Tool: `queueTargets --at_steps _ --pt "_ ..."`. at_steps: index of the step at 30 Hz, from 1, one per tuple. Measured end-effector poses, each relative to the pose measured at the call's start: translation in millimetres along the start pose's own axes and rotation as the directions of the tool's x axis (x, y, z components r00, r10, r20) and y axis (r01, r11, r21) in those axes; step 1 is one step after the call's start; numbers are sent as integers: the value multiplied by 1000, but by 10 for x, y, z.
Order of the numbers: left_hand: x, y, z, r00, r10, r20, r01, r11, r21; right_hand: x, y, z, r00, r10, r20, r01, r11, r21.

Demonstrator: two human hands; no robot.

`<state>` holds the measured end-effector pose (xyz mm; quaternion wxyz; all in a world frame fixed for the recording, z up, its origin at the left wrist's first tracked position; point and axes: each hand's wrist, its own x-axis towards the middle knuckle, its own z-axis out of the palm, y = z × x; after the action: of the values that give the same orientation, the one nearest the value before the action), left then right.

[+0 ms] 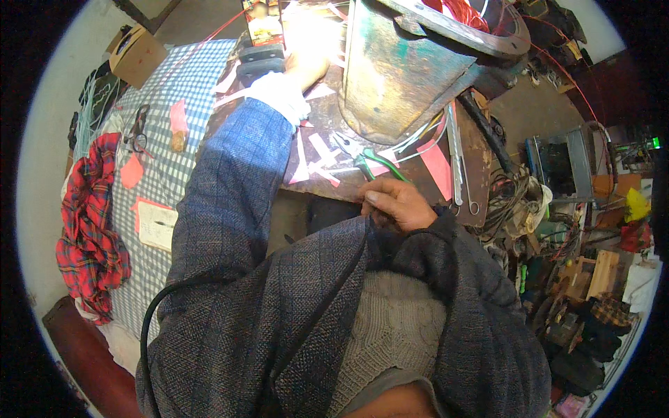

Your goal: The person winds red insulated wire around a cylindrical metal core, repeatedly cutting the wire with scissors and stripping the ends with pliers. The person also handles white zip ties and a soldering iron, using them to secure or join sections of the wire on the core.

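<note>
My left arm stretches forward over a dark wooden table (317,182). Glare washes out my left hand (309,68), so its fingers cannot be read; it is beside a dark block-like object (261,64) and a colourful printed box (263,22). My right hand (398,203) is close to my body at the table's near edge, fingers curled and thumb pressed to them, next to my jacket's edge (365,230). Whatever they pinch is hidden. Just beyond it lie green-handled pliers (362,155), apart from the fingers, among white and pink paper scraps (322,150).
A large worn bucket (404,76) with red wire (463,14) in its top stands tilted at the far side. Scissors (458,164) lie at the right. A checked cloth (167,108) at left bears glasses (140,132) and a notebook (155,224). Coiled cables (505,202) hang right.
</note>
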<state>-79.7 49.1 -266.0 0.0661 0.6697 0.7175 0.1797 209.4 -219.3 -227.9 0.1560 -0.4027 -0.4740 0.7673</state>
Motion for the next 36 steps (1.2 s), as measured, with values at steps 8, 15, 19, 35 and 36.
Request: queueTargets --at_steps 8,15,19,35,36 --pt "-29 -115 155 995 69 -77 -61 993 105 -257 -23 -129 997 -67 -50 70 995 67" --pt "-139 -216 71 991 124 -50 -117 985 125 -843 103 -709 835 -272 -478 262 961 -88" --pt "-365 -142 -232 974 209 -87 -201 975 89 -1082 262 -1120 598 -433 -674 77 868 -490" --pt "-2252 152 -595 994 6 108 65 760 -647 -996 617 -1335 470 -682 -560 -263 498 -826" --pt "-2327 216 -586 995 44 84 20 765 -643 -976 621 -1323 459 -707 -538 -225 494 -840"
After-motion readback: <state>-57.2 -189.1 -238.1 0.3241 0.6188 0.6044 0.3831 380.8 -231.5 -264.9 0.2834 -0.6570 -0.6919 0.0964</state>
